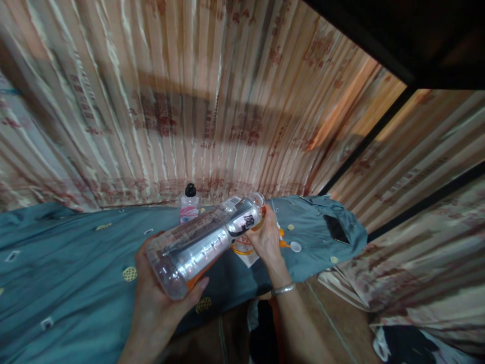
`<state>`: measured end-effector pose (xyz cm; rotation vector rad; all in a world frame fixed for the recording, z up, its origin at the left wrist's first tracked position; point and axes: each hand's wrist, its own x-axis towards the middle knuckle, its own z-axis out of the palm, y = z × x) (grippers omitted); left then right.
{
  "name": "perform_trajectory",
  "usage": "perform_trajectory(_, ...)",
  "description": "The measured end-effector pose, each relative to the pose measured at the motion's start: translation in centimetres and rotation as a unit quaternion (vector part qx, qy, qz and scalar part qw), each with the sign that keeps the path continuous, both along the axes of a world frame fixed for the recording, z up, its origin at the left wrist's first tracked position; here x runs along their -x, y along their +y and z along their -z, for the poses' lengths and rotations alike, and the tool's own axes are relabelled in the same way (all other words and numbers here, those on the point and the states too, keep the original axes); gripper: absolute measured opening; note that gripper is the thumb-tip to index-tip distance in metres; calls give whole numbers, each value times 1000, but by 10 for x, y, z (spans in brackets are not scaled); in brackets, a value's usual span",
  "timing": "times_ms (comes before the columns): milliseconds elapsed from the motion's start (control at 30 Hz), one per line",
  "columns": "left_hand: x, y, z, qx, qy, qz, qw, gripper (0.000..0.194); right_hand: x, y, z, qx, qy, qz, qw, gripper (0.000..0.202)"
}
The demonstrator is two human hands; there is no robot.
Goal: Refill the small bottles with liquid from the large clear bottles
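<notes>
A large clear plastic bottle with a silvery printed label lies tilted in the air between my hands, its neck up and to the right. My left hand wraps round its base, thumb along the near side. Closed round the neck end is my right hand, which wears a silver bracelet at the wrist. Behind the big bottle stands a small clear bottle with a black cap and a pink label. Partly hidden below the neck is a white and orange item, whose kind I cannot make out.
Teal patterned cloth covers the surface. To the right lie an orange and white spoon-like piece and a dark phone. Printed curtains hang behind, and a black frame bar slants at the right.
</notes>
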<state>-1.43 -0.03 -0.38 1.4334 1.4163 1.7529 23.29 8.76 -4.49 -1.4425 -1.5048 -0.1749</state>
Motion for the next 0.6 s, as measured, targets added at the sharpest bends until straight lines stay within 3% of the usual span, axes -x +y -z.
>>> perform_trajectory(167, 1, 1, 8, -11, 15, -2, 1000, 83, 1, -2, -2, 10, 3, 4, 1000, 76)
perform_trajectory(433, -3, -6, -7, 16, 6, 13, 1000, 76, 1, -3, -5, 23, 6, 3, 1000, 75)
perform_trajectory(600, -1, -4, -5, 5, 26, 15, 1000, 80, 0, -3, -5, 25, 7, 5, 1000, 75)
